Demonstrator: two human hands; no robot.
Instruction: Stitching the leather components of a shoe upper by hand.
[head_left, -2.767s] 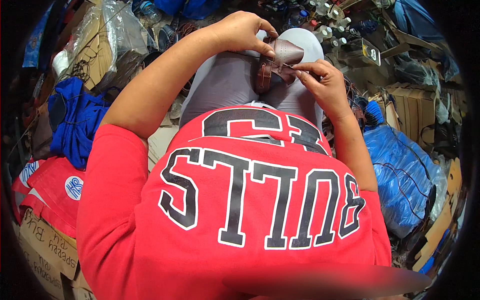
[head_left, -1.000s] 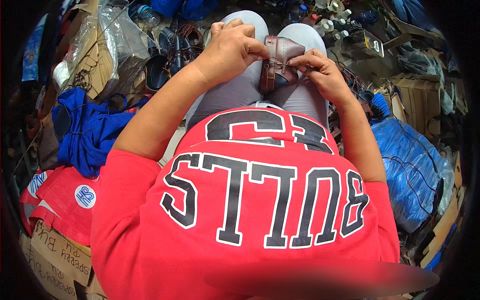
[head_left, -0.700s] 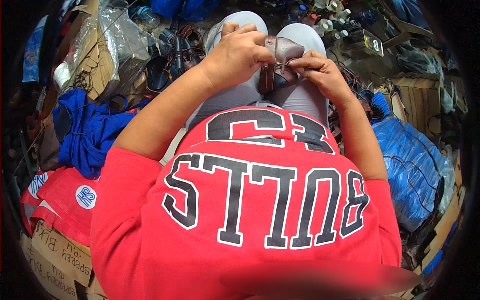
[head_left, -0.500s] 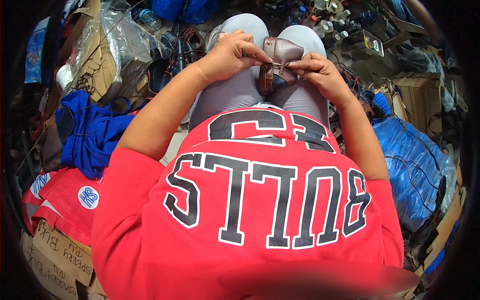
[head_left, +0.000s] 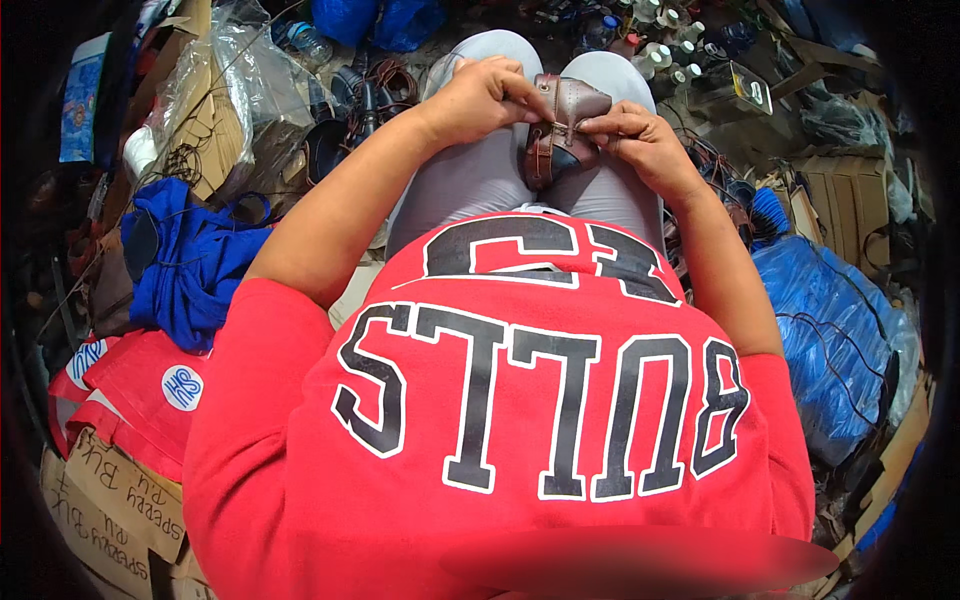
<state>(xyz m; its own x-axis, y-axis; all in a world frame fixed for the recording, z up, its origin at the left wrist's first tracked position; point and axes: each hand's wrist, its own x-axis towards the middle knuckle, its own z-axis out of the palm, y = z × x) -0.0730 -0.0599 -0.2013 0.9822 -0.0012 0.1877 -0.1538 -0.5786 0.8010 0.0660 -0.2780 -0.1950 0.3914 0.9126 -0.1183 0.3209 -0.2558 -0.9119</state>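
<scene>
A brown leather shoe (head_left: 578,100) with a dark opening rests between my knees, on my grey trousers (head_left: 465,185). A thin brown shoelace (head_left: 562,129) crosses the front of it. From the left, my left hand (head_left: 488,98) is closed, thumb and forefinger pinching at the lace by the shoe's edge. My right hand (head_left: 642,145) comes from the other side, its thumb and forefinger pinched on the lace. The exact grip at the fingertips is small and partly hidden.
Dark shoes (head_left: 355,95) lie beyond my left knee, and several small bottles (head_left: 672,50) stand past the right one. Blue cloth (head_left: 190,260) and a red bag (head_left: 150,385) are at my left. A blue plastic bag (head_left: 825,345) and a cardboard box (head_left: 848,200) lie right.
My left fingertips have shifted a little right and nearer over the shoe's edge. The fingers of my right hand stay at the lace. The whole view has moved slightly.
</scene>
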